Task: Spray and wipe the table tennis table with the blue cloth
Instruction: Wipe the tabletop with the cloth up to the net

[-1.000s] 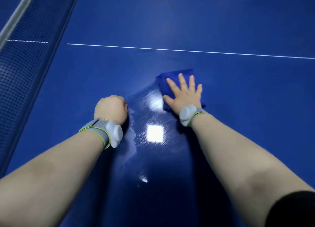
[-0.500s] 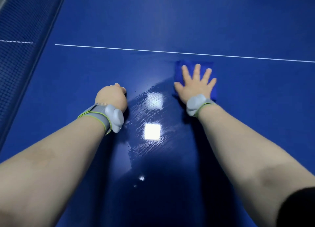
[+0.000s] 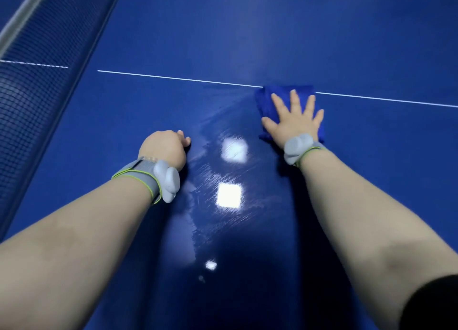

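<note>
light: dim, blue-tinted | glare: square ceiling-light reflections on wet table (image 3: 371,181) | edges: wide-angle bending | focus: soft

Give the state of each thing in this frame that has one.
blue cloth, bunched flat on the table, covering part of the white line.
right hand, fingers spread, pressing the blue cloth.
left hand, fist, resting on the table, holding nothing.
table, wet, streaky sheen between the arms.
net, stretched upright at left.

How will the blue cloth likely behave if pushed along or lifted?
The blue cloth is bunched under the flat right hand, so probably soft and floppy if lifted. On the wet, glossy table it likely glides easily.
</note>
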### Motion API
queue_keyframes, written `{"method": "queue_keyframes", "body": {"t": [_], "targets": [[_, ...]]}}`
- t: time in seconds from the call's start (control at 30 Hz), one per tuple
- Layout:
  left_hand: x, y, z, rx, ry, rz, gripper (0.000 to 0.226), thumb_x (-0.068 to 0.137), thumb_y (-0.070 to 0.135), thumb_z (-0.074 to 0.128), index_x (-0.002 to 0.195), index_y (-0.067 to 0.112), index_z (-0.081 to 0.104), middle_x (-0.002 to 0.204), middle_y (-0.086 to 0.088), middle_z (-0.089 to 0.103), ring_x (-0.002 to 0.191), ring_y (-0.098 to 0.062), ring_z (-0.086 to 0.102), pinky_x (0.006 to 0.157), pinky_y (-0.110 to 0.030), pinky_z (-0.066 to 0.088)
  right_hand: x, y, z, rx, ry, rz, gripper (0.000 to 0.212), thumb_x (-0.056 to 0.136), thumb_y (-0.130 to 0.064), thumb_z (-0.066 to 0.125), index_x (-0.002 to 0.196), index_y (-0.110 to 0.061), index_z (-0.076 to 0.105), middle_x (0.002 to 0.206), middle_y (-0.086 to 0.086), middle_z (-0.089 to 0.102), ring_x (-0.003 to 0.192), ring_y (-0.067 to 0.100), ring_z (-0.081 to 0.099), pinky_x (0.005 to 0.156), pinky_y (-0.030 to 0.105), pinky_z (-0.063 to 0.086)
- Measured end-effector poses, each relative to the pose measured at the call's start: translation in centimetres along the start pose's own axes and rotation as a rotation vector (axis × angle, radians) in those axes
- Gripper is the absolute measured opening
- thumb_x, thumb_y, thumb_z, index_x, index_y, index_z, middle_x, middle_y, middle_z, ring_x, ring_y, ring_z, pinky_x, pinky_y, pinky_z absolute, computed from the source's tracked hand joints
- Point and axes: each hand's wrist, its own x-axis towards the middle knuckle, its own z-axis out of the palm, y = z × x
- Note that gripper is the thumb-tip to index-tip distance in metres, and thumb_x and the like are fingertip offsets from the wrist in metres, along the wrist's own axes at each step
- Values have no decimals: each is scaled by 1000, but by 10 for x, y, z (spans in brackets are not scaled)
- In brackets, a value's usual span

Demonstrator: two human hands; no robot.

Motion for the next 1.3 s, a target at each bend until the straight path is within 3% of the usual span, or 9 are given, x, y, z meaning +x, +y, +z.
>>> {"method": "queue_keyframes", "body": {"t": [0.23,0.43,0.53,0.63,0.77,0.93,1.07,1.17,1.3], "targets": [[5,-6,7,-105,-1,6,45,101,20,33,144,31,40,138,-5,51,126,-32,47,101,-38,41,16,10,-3,10,-20,193,71,94,-64,27,155,-40,1,165,4,-8,147,44,-12,116,64,-2],[1,-21,14,-348,-36,140,58,94,1,36,147,23,34,156,-2,26,144,-17,25,117,-28,17,-13,-111,10,-49,-17,-238,71,93,-64,31,154,-41,2,164,4,-9,147,45,-13,115,64,-4],[-17,-44,25,-502,203,173,53,85,-8,41,128,15,60,144,-2,48,138,-17,38,119,-32,14,-42,-167,20,-72,-55,-512,69,95,-60,34,154,-42,4,164,3,-9,146,43,-15,115,64,-7],[-25,-81,34,-456,256,-9,49,86,-4,43,127,16,61,143,0,49,138,-18,38,118,-33,20,-45,-185,23,-104,-65,-605,68,94,-62,34,153,-45,5,165,0,-9,147,41,-16,115,63,-8],[-27,-124,40,-341,160,-216,44,86,5,40,123,19,60,139,-2,49,137,-30,35,109,-44,34,-27,-181,20,-77,-68,-561,69,91,-70,33,151,-50,5,164,-4,-8,147,39,-18,115,63,-9],[-38,-149,43,-248,172,-347,47,84,1,41,122,22,60,138,2,52,122,-29,49,106,-35,29,7,-169,12,-26,-38,-223,73,89,-72,31,152,-48,4,165,-2,-9,146,42,-17,115,64,-6],[-39,-170,61,-358,171,-313,62,88,4,37,138,39,45,150,10,37,140,-19,34,112,-32,29,25,-164,5,17,-30,-16,72,91,-68,29,154,-43,3,165,2,-9,146,46,-15,114,66,-5],[-38,-182,61,-475,151,-314,66,87,1,35,136,44,45,152,11,34,143,-10,27,112,-28,27,23,-189,7,-7,-32,-19,70,94,-62,26,155,-39,1,164,6,-9,146,47,-13,114,67,-4],[-39,-187,64,-582,168,-276,67,88,-4,34,134,42,50,150,13,36,143,-5,24,115,-27,23,9,-245,15,-56,-24,-258,70,94,-61,28,155,-39,0,164,5,-10,146,46,-13,115,65,-4]]}}
